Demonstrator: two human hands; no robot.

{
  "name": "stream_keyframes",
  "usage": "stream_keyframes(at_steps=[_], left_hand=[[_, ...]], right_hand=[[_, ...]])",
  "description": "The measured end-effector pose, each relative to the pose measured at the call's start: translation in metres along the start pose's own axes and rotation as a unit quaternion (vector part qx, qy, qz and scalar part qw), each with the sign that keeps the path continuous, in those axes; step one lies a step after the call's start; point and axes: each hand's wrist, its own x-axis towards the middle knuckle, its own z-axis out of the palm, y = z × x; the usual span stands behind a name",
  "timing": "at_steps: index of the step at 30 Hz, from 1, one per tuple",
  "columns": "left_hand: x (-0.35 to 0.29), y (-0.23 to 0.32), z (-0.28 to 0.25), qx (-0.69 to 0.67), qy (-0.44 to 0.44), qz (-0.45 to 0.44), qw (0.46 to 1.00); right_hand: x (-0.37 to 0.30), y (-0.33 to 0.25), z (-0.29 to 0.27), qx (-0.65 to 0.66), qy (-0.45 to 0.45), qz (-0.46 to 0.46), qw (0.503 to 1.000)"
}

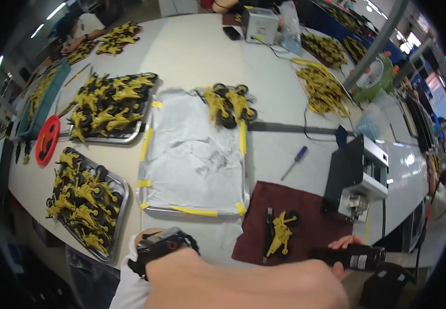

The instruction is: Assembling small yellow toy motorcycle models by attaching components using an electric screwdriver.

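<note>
From the head, a white bench (279, 72) sits in a busy room. One yellow toy (281, 234) lies on a dark red cloth (310, 216). The left hand (295, 280) stretches right, down low; I can't tell its grip. The right hand (347, 242) has its grip curled around a black tool (359, 258) at the cloth's right side.

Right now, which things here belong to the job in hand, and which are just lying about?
Likely part of the job: black handheld tool, held; yellow-and-black toy; red-brown cloth beneath the toy.

Apparently just lying about: screwdriver, untouched; red dish; plastic bag.
</note>
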Motion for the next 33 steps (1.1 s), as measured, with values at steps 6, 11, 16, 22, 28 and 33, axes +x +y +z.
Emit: stream_keyframes(at_steps=[6, 11, 16, 22, 28, 33], left_hand=[[-0.040, -0.082, -0.003, -0.040, -0.198, -0.068, 0.977], [-0.074, -0.115, 0.049, 0.225, -0.373, -0.089, 0.896], [-0.093, -0.122, 0.068, 0.245, -0.383, -0.097, 0.885], [-0.100, -0.129, 0.067, 0.222, -0.332, -0.086, 0.913], [-0.106, -0.135, 0.067, 0.206, -0.289, -0.068, 0.932], [-0.105, -0.135, 0.063, 0.213, -0.302, -0.087, 0.925]], right_hand=[[0.028, 0.007, 0.059, 0.046, 0.076, -0.120, 0.989], [0.022, 0.006, 0.062, 0.025, 0.114, -0.100, 0.988], [0.014, 0.014, 0.060, -0.032, 0.193, -0.119, 0.974], [0.077, -0.057, 0.003, -0.037, 0.300, -0.287, 0.909], [0.118, -0.045, 0.003, -0.092, 0.299, -0.252, 0.916], [0.119, -0.035, 0.004, -0.118, 0.317, -0.168, 0.926]])
